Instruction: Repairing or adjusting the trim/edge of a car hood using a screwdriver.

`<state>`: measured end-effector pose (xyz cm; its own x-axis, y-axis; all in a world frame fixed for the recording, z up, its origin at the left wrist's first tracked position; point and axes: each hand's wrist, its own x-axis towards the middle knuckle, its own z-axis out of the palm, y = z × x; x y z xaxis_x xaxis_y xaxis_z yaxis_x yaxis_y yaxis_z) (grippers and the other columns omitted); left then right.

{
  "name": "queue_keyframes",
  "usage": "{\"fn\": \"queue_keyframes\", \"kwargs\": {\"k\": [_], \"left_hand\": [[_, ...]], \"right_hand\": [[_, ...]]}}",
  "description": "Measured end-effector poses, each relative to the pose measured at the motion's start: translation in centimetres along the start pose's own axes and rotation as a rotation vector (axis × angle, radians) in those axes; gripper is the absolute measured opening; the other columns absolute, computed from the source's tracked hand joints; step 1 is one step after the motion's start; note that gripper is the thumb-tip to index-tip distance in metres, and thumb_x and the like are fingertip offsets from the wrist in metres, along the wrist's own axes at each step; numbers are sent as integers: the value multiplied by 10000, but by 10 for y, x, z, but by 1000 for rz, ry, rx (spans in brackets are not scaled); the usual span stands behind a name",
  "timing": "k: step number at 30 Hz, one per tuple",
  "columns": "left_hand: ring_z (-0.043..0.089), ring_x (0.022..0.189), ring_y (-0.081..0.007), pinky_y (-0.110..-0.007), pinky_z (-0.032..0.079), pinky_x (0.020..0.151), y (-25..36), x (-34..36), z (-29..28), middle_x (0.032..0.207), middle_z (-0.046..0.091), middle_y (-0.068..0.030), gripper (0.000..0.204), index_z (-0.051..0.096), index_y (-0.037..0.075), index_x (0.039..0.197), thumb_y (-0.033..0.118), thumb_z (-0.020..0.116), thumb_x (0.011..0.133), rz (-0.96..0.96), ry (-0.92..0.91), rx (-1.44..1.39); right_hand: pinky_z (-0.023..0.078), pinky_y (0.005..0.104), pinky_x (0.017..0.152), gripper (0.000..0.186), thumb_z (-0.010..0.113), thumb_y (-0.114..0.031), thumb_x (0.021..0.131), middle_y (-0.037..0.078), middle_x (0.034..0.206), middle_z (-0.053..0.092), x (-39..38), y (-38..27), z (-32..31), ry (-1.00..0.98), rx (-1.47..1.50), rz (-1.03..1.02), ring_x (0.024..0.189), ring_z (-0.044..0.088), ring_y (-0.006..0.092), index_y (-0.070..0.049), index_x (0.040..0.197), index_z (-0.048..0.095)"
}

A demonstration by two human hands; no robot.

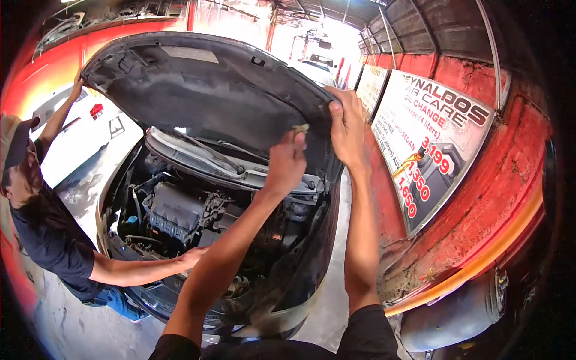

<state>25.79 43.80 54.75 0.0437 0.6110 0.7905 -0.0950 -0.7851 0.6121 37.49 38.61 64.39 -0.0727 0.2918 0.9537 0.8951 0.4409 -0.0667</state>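
Note:
My right hand (347, 123) grips the right edge of the raised dark hood (204, 90), thumb on its underside. My left hand (287, 159) is closed around a small pale yellowish piece (301, 128), too small to make out, against the hood's underside lining. Below my arms is the open engine bay with a black engine cover (177, 209). Wipers and the cowl (252, 174) lie beneath the hood.
A co-worker in cap and dark shirt (51, 234) holds the hood's left corner and reaches into the engine bay. A white car (66, 156) stands behind. Signboards (390, 102) line the red right wall, with a yellow rail and a grey cylinder (447, 318) low beside it.

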Motion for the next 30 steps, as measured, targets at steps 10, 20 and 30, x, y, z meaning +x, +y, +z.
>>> {"fn": "queue_keyframes", "kwargs": {"k": [10,20,30], "left_hand": [[602,912,-503,-562,482,736,-4,15,44,888,637,-320,206,543,-25,1042,162,468,999,-89,-49,42],[596,928,-514,-597,469,791,4,11,49,921,641,-328,264,533,-5,1089,221,435,997,-155,-85,10],[656,737,-372,-450,524,736,9,-83,-41,865,617,-201,292,543,-4,1170,226,560,991,-131,-105,137]], "right_hand": [[377,420,881,316,431,-292,1012,122,977,563,-9,0,-6,-11,36,-63,987,521,315,-129,1171,651],[327,447,1009,349,430,-332,1009,135,1041,581,-20,-13,-10,-17,69,-33,1108,507,325,-129,1180,656],[311,384,1130,448,386,-272,1062,167,1399,510,-28,81,-14,26,-92,-165,1330,445,288,39,1373,466]]}}
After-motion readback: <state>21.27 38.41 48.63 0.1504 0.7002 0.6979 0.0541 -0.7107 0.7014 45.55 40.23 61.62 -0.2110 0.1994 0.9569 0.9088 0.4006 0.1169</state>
